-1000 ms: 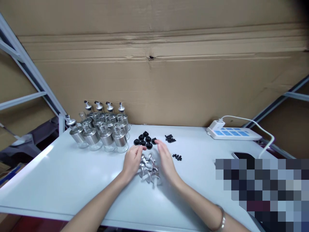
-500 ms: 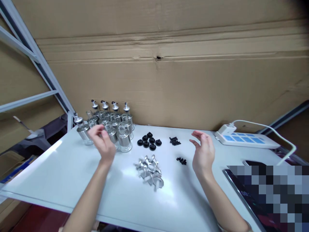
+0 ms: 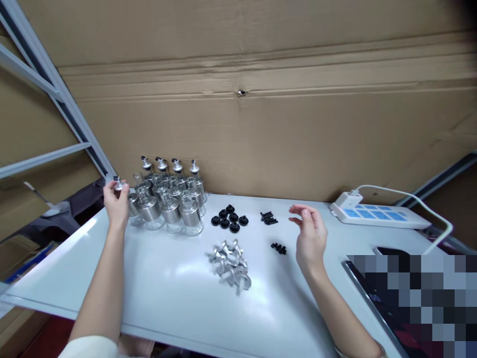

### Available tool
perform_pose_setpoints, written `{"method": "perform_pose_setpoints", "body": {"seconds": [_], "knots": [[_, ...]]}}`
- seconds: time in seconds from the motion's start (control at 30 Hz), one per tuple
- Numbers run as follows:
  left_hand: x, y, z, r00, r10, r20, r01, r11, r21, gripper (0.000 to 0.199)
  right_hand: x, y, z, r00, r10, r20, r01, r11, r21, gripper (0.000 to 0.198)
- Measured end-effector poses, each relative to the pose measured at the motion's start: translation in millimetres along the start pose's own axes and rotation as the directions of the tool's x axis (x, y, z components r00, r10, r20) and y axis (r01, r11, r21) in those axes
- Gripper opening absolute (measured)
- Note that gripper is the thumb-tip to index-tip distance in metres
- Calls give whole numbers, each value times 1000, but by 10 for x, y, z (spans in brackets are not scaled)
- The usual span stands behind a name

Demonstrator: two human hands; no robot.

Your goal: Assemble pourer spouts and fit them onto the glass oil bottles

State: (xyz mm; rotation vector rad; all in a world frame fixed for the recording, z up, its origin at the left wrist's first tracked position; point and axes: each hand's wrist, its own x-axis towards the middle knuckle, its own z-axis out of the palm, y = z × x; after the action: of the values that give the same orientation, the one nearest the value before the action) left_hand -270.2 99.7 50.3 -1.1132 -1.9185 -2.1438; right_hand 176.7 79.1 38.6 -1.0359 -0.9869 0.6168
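Note:
At the far left of the table, my left hand [image 3: 117,205] has its thumb and fingers around the silver pour spout [image 3: 118,185] on the end bottle. That bottle is largely hidden behind the hand. Right beside it, several glass bottles with metal sleeves [image 3: 192,216] stand in close rows; those at the back carry spouts [image 3: 161,163], the front ones are bare-necked. My right hand [image 3: 312,238] hovers over the right side, fingers loosely curved and apart, holding nothing. Nearest to it are small black caps [image 3: 278,248] and thin black tubes [image 3: 269,218].
Mid-table lie a pile of silver spout pieces [image 3: 231,263] and several black round stoppers [image 3: 229,219]. To the right are a white power strip [image 3: 383,216] with a charger and cable, and a dark tablet-like device [image 3: 372,298], partly pixelated. Cardboard [image 3: 261,139] walls the back.
My left hand has moved left, from in front of the bottles to the end bottle's spout, and closed on it. My right hand has barely shifted.

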Motion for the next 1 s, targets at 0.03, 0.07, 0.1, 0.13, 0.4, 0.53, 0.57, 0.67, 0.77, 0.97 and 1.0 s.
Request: {"method": "perform_pose_setpoints", "body": {"seconds": [0.03,0.07,0.1,0.13,0.4,0.53,0.57,0.67,0.77,0.97,1.0], "knots": [[17,-18,-2,1000,-6,15,6,1000,10,23,-2,-1,-2,1000,-6,3,6,1000,-5,28],[32,-36,-3,1000,-12,24,11,1000,25,22,-4,-2,-5,1000,-11,8,11,1000,-8,28],[43,-52,-3,999,-17,28,15,999,45,20,-7,-2,-6,1000,-14,14,14,1000,-11,28],[49,-65,-1,999,-19,30,17,997,69,19,-9,-1,-8,1000,-18,21,18,1000,-15,28],[-73,-55,83,995,93,-41,-75,942,326,27,-45,21,5,997,-43,61,44,999,-30,30],[-102,-49,103,985,154,-79,-113,918,381,31,-94,1,14,993,-78,93,85,994,-71,31],[-99,-51,101,983,166,-83,-122,914,387,32,-105,-6,15,991,-90,102,97,992,-74,31],[-85,-54,91,977,194,-87,-145,907,395,32,-133,-21,17,986,-113,126,123,989,-78,33],[-79,-40,85,973,209,-96,-157,909,387,34,-149,-23,19,984,-114,139,127,988,-92,34],[-107,39,57,962,245,-120,-198,930,311,31,-153,-16,25,981,-112,159,129,987,-100,36],[-106,66,41,956,260,-133,-212,932,295,30,-152,-16,24,981,-113,161,130,987,-98,36]]}}
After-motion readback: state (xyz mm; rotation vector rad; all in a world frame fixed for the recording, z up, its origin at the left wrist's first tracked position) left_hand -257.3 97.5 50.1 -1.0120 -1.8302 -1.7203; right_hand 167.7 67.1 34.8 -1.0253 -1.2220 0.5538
